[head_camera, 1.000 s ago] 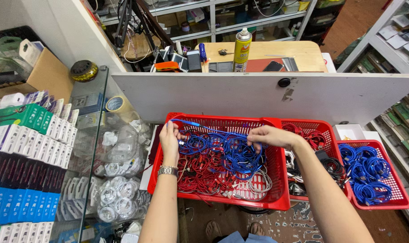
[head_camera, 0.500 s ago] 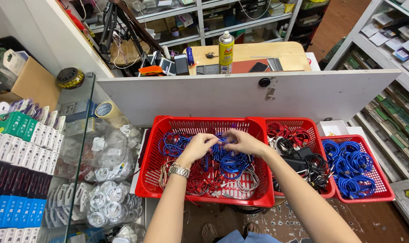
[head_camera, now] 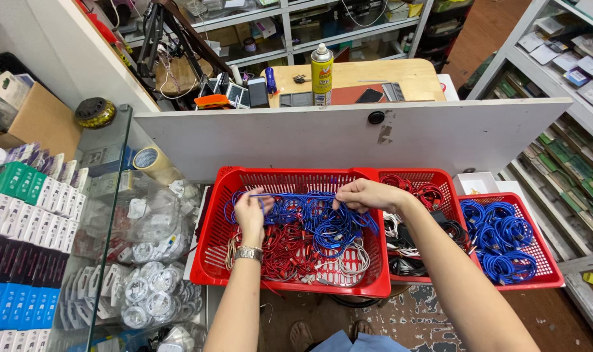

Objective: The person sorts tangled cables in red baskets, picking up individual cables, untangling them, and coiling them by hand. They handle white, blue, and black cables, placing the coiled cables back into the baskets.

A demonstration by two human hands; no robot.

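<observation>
Blue cable (head_camera: 296,196) is stretched taut, long axis left-right, over the large red basket (head_camera: 218,221). Left hand (head_camera: 252,214) and right hand (head_camera: 365,194) reach forward, palms down, each pinching one end, apparently between thumb and fingers.

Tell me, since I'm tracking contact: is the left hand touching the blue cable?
Touching. The head view shows the left hand pinching the blue cable, which runs taut across to the right hand above the red basket.
</observation>
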